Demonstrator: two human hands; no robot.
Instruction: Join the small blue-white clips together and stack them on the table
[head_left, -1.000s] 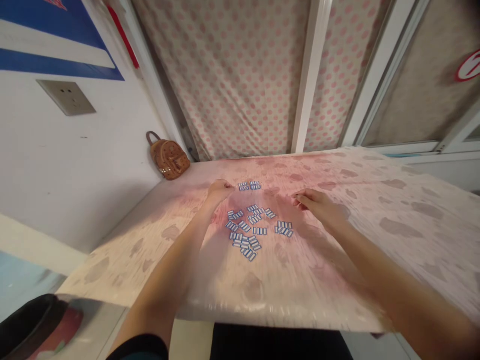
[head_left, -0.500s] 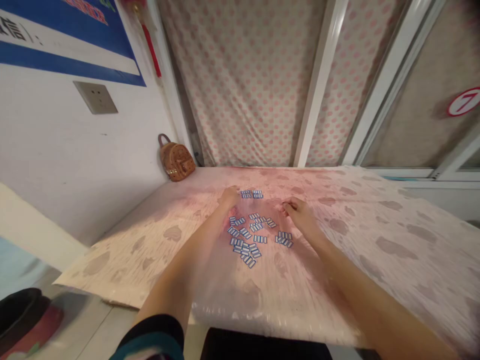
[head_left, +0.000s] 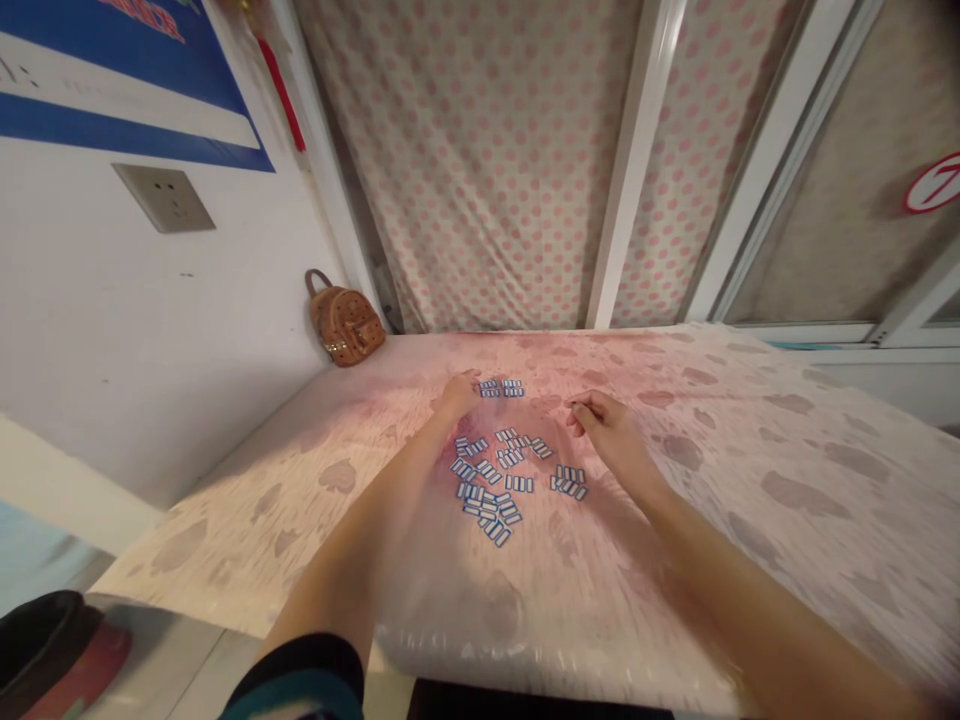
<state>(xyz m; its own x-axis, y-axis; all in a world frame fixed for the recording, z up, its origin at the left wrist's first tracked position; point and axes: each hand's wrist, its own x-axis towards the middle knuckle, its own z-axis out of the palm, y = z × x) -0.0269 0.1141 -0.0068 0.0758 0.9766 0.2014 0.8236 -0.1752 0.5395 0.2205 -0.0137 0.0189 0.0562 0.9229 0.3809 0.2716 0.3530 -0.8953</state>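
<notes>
Small blue-and-white striped pieces, like little cards or stickers, lie on the table. At the back, a neat group of them [head_left: 501,388] is laid edge to edge. My left hand [head_left: 459,394] rests at the left end of this group, its fingers stretched out and apart beside the pieces. To the right, my right hand [head_left: 596,415] hovers just over the cloth with thumb and forefinger pinched together; whatever is between them is too small to make out. Between my forearms lies a loose scatter of overlapping striped pieces [head_left: 486,500], with a small cluster [head_left: 569,481] below my right hand.
A patterned pinkish cloth under clear plastic covers the table [head_left: 645,560]. At its far left corner a small brown backpack [head_left: 346,322] leans by the wall. A dotted curtain [head_left: 480,180] hangs behind, and a wall socket [head_left: 165,198] is at the left.
My right hand has shifted very slightly right, still pinched. My left hand stays by the back group. The camera view has tilted a little; the striped pieces look unmoved.
</notes>
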